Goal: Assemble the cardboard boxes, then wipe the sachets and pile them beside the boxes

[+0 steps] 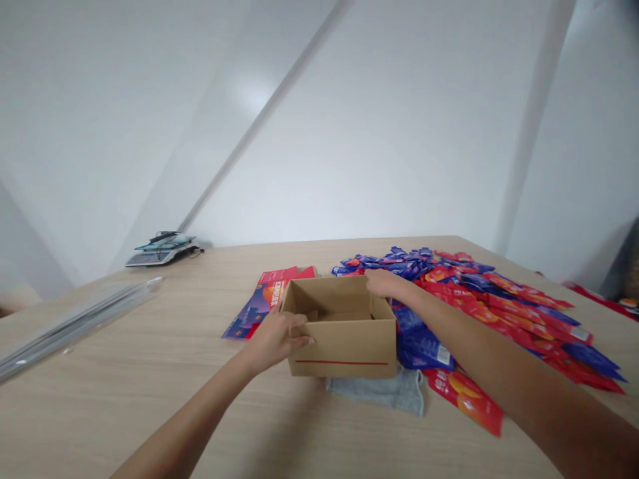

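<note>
An open-topped brown cardboard box point(344, 351) is in front of me, with a red line low on its near wall. My left hand point(279, 334) grips its left side close to the near corner, some fingers lying along the outside. At the far right corner, my right hand point(387, 285) is closed over the rim, its fingertips partly hidden. The box's inside looks bare apart from a small flap at the left. Under its near edge lies a folded grey-blue cloth point(384, 391).
Red and blue packets point(479, 293) spread in a heap on the right. Flat red and purple printed cardboard point(259, 299) lies left of the box. A scale point(162, 251) stands far left, and a clear plastic bundle point(84, 322) lies nearer on the wooden table point(150, 372).
</note>
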Demonstrator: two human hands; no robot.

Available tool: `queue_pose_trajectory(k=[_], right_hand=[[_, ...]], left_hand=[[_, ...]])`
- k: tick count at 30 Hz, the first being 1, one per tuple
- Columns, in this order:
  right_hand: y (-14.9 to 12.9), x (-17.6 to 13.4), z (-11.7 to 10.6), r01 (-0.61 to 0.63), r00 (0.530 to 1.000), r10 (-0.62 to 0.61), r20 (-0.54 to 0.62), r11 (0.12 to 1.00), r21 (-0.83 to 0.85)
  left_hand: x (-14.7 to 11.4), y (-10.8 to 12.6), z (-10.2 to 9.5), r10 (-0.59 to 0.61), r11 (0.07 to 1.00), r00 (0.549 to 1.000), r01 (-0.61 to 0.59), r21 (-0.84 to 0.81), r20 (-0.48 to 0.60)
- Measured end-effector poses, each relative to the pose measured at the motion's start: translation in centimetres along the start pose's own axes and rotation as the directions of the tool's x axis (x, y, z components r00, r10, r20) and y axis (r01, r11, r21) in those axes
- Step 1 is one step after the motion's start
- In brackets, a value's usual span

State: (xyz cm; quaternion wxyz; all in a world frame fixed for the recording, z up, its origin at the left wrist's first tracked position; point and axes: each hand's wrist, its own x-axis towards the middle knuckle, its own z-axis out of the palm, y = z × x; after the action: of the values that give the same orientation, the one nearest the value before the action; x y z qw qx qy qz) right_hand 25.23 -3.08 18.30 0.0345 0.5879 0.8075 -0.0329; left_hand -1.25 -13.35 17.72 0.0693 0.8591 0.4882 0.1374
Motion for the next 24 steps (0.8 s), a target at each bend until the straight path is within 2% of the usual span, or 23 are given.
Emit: queue_pose_trajectory(k=[4, 7, 9, 12, 15, 18, 21, 23, 24], right_hand=[[-0.5, -1.1, -2.3, 0.079, 0.994, -0.079, 0.071, 0.997, -0.004], [-0.2, -1.9, -3.4, 0.134, 0.986, -0.132, 0.104, 0.991, -0.008], [0.2, -1.6, -4.1, 0.087, 0.996, -0.086, 0.038, 0.996, -0.011], [0.9, 0.4, -5.0, -0.037, 0.993, 0.037, -0.116, 0.999, 0.003], [1.4, 3.9, -5.1, -0.104, 0.962, 0.124, -0.244, 0.99, 0.093], [1.6, 7.4, -3.5, -0.09, 0.913, 0.214, -0.348, 0.936, 0.34], [1.2, 9.6, 0.0, 0.035, 0.853, 0.221, -0.473, 0.88, 0.473], [0.4, 9.8, 3.1, 0.129, 0.786, 0.223, -0.576, 0.853, 0.505], [-0.3, 9.5, 4.8, 0.174, 0.773, 0.212, -0.598, 0.836, 0.521]], left_hand=[[-0.8, 0.9, -2.5, -0.068, 0.992, 0.993, 0.078, -0.096, 0.101], [-1.2, 1.6, -3.8, -0.058, 0.988, 0.989, 0.077, -0.137, 0.139], [-0.7, 1.7, -4.3, -0.042, 0.993, 0.995, 0.05, -0.103, 0.087], [1.8, 0.4, -4.6, 0.027, 0.998, 0.998, -0.024, 0.064, -0.052], [5.9, -3.0, -4.3, 0.107, 0.967, 0.984, -0.069, 0.247, -0.142], [10.8, -7.9, -3.8, 0.064, 0.944, 0.979, 0.003, 0.331, -0.192], [15.8, -12.8, -3.2, 0.046, 0.927, 0.98, 0.031, 0.373, -0.195], [18.9, -15.5, -2.7, 0.036, 0.918, 0.985, 0.034, 0.394, -0.169], [20.4, -16.7, -2.4, 0.023, 0.914, 0.988, 0.04, 0.403, -0.152]])
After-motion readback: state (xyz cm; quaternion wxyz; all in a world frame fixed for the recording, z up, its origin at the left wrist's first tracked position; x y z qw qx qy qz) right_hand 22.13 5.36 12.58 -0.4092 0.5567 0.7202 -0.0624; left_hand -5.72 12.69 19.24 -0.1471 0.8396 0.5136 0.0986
